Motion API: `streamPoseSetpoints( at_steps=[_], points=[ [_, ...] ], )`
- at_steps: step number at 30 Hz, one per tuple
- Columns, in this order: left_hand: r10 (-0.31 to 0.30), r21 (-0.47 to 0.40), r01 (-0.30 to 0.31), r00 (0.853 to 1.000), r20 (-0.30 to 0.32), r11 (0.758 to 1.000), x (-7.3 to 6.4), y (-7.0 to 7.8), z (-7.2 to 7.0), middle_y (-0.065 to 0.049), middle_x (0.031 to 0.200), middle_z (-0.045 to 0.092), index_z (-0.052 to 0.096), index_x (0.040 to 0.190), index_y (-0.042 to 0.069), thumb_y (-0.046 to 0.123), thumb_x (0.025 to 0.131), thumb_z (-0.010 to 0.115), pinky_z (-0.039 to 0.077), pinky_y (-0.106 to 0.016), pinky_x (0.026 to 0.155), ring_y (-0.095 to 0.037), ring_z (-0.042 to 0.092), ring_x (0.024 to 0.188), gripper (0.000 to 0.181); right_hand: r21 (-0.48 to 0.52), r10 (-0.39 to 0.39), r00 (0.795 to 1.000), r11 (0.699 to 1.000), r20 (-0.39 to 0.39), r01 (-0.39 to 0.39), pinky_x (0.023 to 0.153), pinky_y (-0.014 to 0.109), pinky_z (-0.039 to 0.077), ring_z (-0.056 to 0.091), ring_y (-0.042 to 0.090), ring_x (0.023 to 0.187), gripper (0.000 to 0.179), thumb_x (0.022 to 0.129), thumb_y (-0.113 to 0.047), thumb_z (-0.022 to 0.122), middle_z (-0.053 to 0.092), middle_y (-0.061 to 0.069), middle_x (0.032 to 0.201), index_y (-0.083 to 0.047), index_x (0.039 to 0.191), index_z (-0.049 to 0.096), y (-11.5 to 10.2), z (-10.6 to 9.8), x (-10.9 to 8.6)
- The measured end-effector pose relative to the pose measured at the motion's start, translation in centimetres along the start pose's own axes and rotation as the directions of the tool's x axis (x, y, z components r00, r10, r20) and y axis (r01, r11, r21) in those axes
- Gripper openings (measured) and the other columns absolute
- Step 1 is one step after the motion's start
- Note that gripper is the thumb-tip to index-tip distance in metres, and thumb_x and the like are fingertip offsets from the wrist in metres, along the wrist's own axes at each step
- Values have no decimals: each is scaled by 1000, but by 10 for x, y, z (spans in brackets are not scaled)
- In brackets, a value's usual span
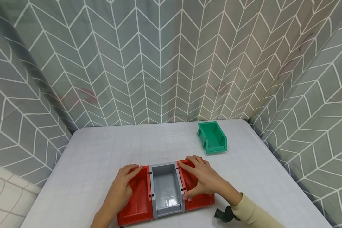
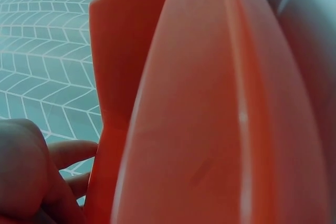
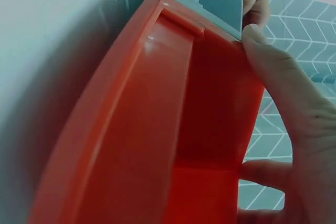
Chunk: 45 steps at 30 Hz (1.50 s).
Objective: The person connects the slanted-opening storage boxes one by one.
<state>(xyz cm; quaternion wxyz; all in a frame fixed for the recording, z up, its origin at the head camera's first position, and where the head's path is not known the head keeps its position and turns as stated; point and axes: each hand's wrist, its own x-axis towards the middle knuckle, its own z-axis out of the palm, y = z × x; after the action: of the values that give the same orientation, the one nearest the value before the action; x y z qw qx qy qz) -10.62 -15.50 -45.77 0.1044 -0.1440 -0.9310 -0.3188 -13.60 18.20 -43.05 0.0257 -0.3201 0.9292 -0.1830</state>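
Three storage bins stand side by side: a left red bin (image 1: 138,202), a grey bin (image 1: 166,182) in the middle and a right red bin (image 1: 200,202). My left hand (image 1: 120,188) holds the left red bin by its outer side, its fingers reaching to the far rim. In the left wrist view, its fingers (image 2: 73,153) touch that bin's wall. Spread across the right red bin, my right hand (image 1: 203,179) grips it. Its thumb lies near the seam with the grey bin, while other fingers reach the far rim. The bins' insides are partly hidden by the hands.
A green bin (image 1: 213,139) stands apart at the table's back right. A black object (image 1: 225,214), seemingly strapped at the right wrist, shows beside the sleeve. Patterned curtains (image 1: 165,63) surround the white table (image 1: 102,145) at the back and sides.
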Motion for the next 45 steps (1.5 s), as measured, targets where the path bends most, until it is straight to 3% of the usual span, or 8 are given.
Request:
streamPoseSetpoints(
  at_steps=[8,16,25,31,39,42,45],
  points=[
    [-1,-20,1,1000,1,1000,0,-11,-5,-13,138,59,68,138,7,-23,78,55,56,-53,92,-37,51,131,68,5,-20,996,1000,-92,21,100,65,42,35,32,139,110,68,-81,75,44,8,152,-26,159,46,2,18,6],
    [-7,-96,6,1000,-15,995,3,-19,-6,-7,138,60,67,139,11,-16,86,57,57,-52,92,-32,52,130,61,8,-18,990,1000,-142,19,101,64,42,36,31,138,108,68,-80,77,46,8,151,-28,158,48,3,20,10],
    [-4,-108,2,1000,-23,994,1,-20,-5,-6,136,61,69,138,13,-14,86,58,57,-54,93,-31,53,128,60,11,-2,990,1000,-138,4,101,63,44,36,31,138,107,68,-82,74,46,9,151,-29,157,47,4,22,9],
    [2,-90,-4,1000,-16,996,1,-20,-7,-7,137,60,68,139,13,-20,84,49,56,-52,93,-33,53,129,66,24,-14,991,1000,-136,18,102,64,44,35,32,140,106,69,-80,75,45,7,152,-28,157,48,4,21,9],
    [43,-74,-45,999,-30,996,4,-18,-10,-9,137,60,68,138,11,-23,83,45,57,-53,92,-34,53,129,69,139,-9,996,990,-84,21,105,64,44,37,29,142,95,76,-69,78,44,5,156,-30,158,47,14,-2,12],
    [56,-66,-58,998,-26,996,4,-18,-10,-8,136,60,68,138,11,-23,83,44,55,-53,95,-34,53,128,69,170,0,991,985,-135,23,104,67,44,41,32,142,83,83,-57,80,47,6,156,-26,155,52,26,-21,14],
    [58,-60,-59,998,-17,996,3,-17,-10,-9,136,60,68,138,11,-24,83,45,54,-54,97,-34,53,128,69,130,-32,974,990,-224,62,105,70,41,43,37,141,72,89,-43,80,50,12,153,-17,152,56,41,-40,19]
  ],
)
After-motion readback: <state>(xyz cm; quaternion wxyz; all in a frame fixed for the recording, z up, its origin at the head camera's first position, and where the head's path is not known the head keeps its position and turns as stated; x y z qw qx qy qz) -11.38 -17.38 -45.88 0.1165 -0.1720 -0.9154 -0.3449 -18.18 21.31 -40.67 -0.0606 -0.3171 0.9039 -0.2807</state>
